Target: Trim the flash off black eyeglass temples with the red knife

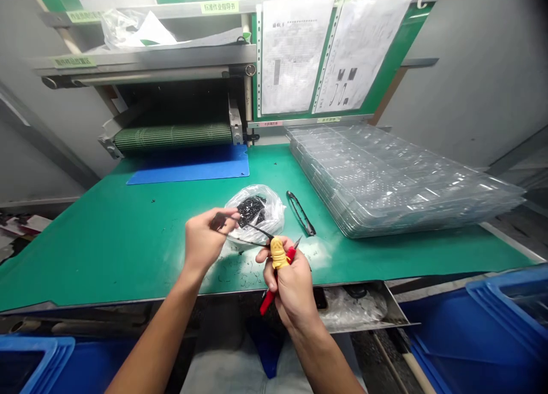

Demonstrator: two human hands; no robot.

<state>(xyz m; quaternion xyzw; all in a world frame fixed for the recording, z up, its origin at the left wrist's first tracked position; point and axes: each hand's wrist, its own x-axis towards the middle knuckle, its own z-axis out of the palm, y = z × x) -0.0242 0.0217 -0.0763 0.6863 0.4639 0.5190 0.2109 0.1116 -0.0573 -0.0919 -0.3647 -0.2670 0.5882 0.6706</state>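
My left hand (207, 238) is closed in a pinch on a thin black part (252, 229) that runs toward my right hand. My right hand (289, 281) is wrapped round red-handled cutters (269, 298), with a yellow cover (278, 252) on one finger beside the tool's tip. Both hands hover over the front edge of the green table (107, 234). Just behind them lies a clear plastic bag (258, 212) holding small black parts. A black elongated part (301, 213) lies on the mat to the right of the bag.
A stack of clear plastic trays (394, 177) fills the right of the table. A blue mat (192, 164) lies before a green conveyor roller (173, 137) at the back. Instruction sheets (325, 51) hang above. Blue bins (496, 325) stand lower right and lower left (34, 360).
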